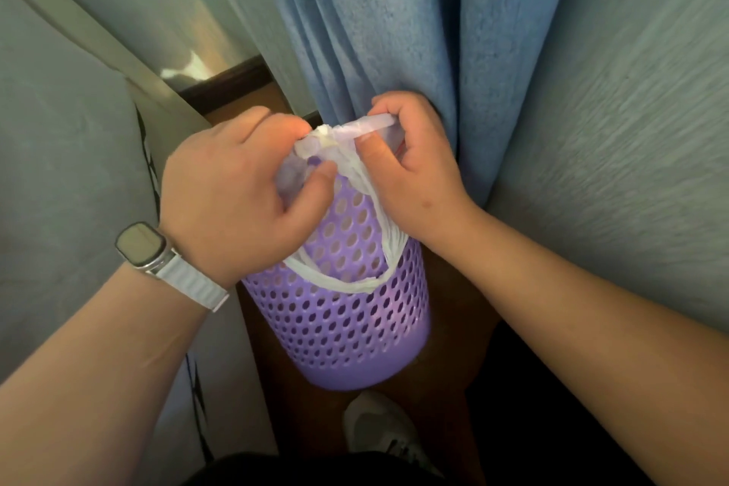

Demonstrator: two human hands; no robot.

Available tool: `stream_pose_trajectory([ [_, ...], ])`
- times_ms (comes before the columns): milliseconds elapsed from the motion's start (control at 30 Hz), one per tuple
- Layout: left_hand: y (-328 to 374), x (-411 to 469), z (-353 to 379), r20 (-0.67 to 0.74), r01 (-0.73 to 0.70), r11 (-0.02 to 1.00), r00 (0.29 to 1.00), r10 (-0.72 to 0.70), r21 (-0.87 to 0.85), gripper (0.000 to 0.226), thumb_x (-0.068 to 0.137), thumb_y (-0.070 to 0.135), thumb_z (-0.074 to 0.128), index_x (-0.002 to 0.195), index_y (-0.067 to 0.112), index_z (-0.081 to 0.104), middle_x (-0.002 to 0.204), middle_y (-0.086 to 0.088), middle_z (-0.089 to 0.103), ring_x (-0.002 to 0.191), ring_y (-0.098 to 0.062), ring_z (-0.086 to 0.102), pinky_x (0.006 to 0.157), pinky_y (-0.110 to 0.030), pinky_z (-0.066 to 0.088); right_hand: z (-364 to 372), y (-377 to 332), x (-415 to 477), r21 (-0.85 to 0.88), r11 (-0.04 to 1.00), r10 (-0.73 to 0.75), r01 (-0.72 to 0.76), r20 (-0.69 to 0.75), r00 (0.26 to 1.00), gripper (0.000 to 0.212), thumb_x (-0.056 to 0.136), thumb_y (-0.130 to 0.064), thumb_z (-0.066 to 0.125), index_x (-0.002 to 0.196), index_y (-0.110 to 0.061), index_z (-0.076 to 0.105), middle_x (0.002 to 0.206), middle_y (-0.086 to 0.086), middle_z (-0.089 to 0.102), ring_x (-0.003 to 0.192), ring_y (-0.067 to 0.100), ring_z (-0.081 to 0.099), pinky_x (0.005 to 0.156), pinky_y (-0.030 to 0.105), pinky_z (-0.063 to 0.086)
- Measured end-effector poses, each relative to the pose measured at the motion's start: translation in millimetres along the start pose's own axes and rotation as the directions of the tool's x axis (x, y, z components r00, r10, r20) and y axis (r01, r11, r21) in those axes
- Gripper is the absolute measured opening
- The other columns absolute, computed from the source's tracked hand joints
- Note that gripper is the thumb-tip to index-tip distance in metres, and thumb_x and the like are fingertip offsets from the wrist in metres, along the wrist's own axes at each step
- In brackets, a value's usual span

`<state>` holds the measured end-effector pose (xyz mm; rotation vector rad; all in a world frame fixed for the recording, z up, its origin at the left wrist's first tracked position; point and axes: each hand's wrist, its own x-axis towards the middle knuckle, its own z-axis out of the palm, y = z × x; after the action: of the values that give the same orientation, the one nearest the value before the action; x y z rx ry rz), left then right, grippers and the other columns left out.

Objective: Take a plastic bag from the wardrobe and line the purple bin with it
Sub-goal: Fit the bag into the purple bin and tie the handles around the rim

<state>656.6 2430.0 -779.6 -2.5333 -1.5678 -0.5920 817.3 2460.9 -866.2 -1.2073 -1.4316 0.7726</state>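
1. Brown floor (pixel 453 320) runs between a pale grey surface (pixel 59 170) on the left and a pale textured wall (pixel 611 130) on the right. A blue curtain (pixel 374 12) hangs in folds straight ahead.
2. The purple bin (pixel 339 327) stands on that floor just in front of the curtain, between the person's two forearms. It is round and perforated with small holes, and its bottom band is solid.
3. The bin's long axis runs from its base, at the lower middle of the view, up to its mouth under the hands. The mouth points up toward the camera. Whether the bin leans slightly cannot be told.
4. The plastic bag (pixel 315 148), thin and whitish, is bunched over the far side of the bin's mouth. One rolled strip of its edge hangs across the near rim and lies against the outer wall.
5. The left hand (pixel 232 193) has its fingers curled and pinches a fold of the bag between thumb and fingers, above the left part of the mouth.
6. The right hand (pixel 414 166) is likewise curled, gripping the bag's stretched edge between thumb and fingers, just beside the left hand and touching the curtain behind it.
7. A watch (pixel 144 245) with a pale strap sits on the left wrist.
8. A light shoe (pixel 378 430) shows on the floor just below the bin's base.
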Motion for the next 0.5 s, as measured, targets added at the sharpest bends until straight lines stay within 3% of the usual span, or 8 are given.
stream_pose_trajectory([
  [167,-2.7,2.2,-3.7,-0.030,0.050,0.970,0.998,-0.059,-0.237,0.030,0.099,0.022,0.044,0.097,0.010,0.072,0.078,-0.004,0.066,0.072,-0.020,0.060,0.063,-0.040,0.049,-0.1,-0.4,0.7,-0.011,1.000,0.026,-0.026,-0.022,0.999,0.017,0.083,-0.037,0.054,0.096,-0.025,0.053,0.097,-0.013,0.052,0.098,0.015,0.054,0.087,0.040,0.047],
  [333,-6.1,2.5,-1.2,-0.020,0.040,0.978,0.999,-0.045,-0.204,0.020,0.094,0.023,0.057,0.097,0.010,0.071,0.081,-0.003,0.066,0.074,-0.019,0.060,0.064,-0.039,0.051,-0.3,-1.6,-0.9,-0.010,0.999,0.036,-0.036,-0.019,0.999,0.019,0.082,-0.038,0.053,0.097,-0.026,0.052,0.096,-0.015,0.051,0.098,0.013,0.054,0.087,0.037,0.047],
  [500,-3.6,2.4,-0.1,-0.042,0.057,0.993,0.997,-0.062,-0.107,0.020,0.092,0.027,0.058,0.094,0.012,0.070,0.082,-0.004,0.067,0.073,-0.019,0.060,0.063,-0.035,0.049,3.4,-4.1,-1.8,0.004,0.998,0.063,-0.063,-0.020,0.998,0.015,0.084,-0.037,0.055,0.095,-0.027,0.052,0.097,-0.011,0.052,0.097,0.016,0.054,0.085,0.040,0.047],
])
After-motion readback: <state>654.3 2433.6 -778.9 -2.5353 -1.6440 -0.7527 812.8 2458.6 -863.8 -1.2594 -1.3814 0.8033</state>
